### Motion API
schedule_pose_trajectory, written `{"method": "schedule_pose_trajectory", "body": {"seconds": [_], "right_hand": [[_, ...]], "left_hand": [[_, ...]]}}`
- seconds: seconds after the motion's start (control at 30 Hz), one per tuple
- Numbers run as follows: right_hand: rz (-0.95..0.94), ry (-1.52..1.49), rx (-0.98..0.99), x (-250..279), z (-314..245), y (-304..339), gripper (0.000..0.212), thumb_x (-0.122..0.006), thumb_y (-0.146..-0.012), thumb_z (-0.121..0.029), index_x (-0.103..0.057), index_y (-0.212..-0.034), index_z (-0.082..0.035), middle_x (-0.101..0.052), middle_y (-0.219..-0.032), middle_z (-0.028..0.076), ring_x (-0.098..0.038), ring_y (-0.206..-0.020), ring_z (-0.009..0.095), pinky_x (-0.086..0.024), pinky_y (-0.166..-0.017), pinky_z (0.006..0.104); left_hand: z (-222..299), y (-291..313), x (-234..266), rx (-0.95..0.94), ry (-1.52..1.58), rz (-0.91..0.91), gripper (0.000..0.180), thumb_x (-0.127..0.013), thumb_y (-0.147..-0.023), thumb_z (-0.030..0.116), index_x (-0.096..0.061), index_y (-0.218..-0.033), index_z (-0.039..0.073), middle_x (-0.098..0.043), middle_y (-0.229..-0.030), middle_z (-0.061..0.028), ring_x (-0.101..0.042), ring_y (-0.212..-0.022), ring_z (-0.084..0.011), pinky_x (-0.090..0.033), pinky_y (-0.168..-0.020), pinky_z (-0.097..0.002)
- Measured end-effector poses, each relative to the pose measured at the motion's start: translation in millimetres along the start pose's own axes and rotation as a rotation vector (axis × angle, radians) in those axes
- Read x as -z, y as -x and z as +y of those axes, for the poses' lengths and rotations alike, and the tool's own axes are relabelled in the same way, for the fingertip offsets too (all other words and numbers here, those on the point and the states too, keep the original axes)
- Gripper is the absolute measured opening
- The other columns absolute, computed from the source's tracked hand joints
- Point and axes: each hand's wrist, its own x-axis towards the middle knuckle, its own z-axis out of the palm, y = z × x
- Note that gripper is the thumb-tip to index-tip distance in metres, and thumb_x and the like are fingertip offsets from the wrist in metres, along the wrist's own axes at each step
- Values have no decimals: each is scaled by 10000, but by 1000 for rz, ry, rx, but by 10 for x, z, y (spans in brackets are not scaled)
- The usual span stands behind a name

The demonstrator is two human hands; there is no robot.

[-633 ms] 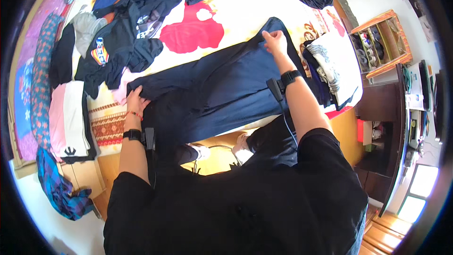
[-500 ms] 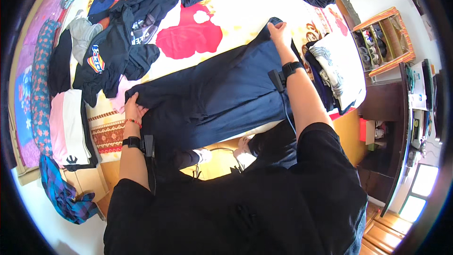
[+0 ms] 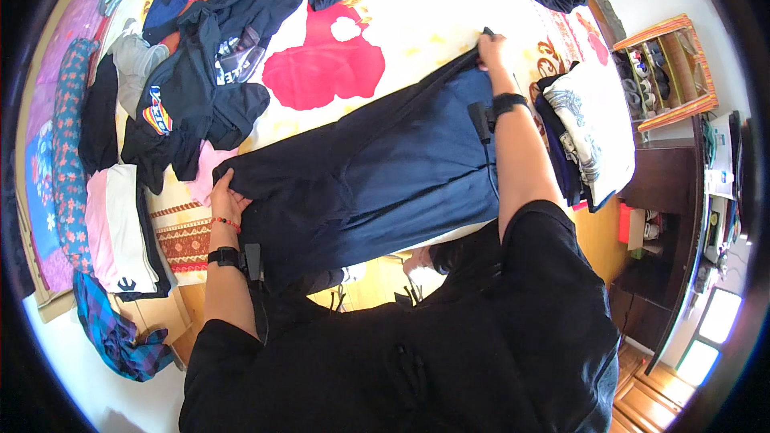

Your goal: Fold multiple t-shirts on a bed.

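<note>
A long dark navy garment, by its shape a pair of trousers (image 3: pixel 401 168), is stretched between my hands over the near side of the bed. My left hand (image 3: pixel 230 196) pinches its far left corner, thumb on top of the cloth. The far right corner is gripped by my right hand (image 3: pixel 492 54), its fingers closed round the edge. A black strip of the cloth runs along the far side, and a bluer part lies nearer to me. The near edge hangs in front of my legs, partly behind my forearms.
Rumpled dark T-shirts (image 3: pixel 204 84) lie at the left of the bed (image 3: pixel 417 0). A folded pink and white garment (image 3: pixel 120 228) is at its left edge, a folded stack (image 3: pixel 573 136) on the right. Beyond stand an organizer box (image 3: pixel 670 72) and a dark cabinet (image 3: pixel 658 184).
My right hand has moved a little to the right and closed more over the corner. The trousers' far edge looks straighter and tauter. My left hand keeps its hold.
</note>
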Motion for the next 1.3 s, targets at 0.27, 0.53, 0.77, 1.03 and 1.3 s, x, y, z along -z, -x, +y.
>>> {"method": "schedule_pose_trajectory", "body": {"seconds": [0.27, 0.53, 0.77, 1.03, 1.3], "right_hand": [[-166, -1436, -461, -152, 1789, 395, 278, -557, -830, -201, -501, -1026, -12, -565, -977, 178, -574, -893, 325, -498, -771, 483], [-397, -1410, -545, 217, 1372, 400, 349, -666, -807, -285, -534, -1078, -108, -615, -1019, 90, -603, -938, 285, -456, -824, 500], [-295, -1554, -446, 293, 1349, 158, 267, -651, -800, -121, -563, -1049, -83, -604, -1013, 97, -565, -941, 268, -450, -762, 500], [-330, -1177, -497, 206, 1496, 292, 292, -655, -725, -93, -597, -1002, -20, -591, -962, 141, -570, -873, 308, -467, -693, 524], [102, 16, 124, 208, 1180, 43, 661, -653, -715, -390, -496, -1175, 58, -595, -1076, 297, -555, -1104, 365, -447, -936, 385]], "left_hand": [[-16, -71, 17, -45, -92, -3, 286, -606, -859, 365, -574, -1028, 137, -653, -865, -20, -646, -695, -173, -506, -545, -306], [53, 21, -24, -35, -48, -98, 356, -637, -832, 415, -569, -1055, 147, -641, -982, -36, -632, -833, -190, -501, -622, -310], [104, 193, 102, -160, -58, -190, 339, -528, -856, 118, -447, -1186, 115, -586, -1117, -110, -617, -931, -275, -534, -764, -454], [175, 266, 47, -27, -175, -30, 336, -571, -838, 186, -449, -1141, 108, -534, -1071, -119, -574, -931, -281, -513, -795, -454], [242, 215, -80, 64, -114, 69, 533, -662, -784, 493, -492, -1161, 157, -541, -1133, -87, -559, -961, -270, -466, -833, -417]]}}
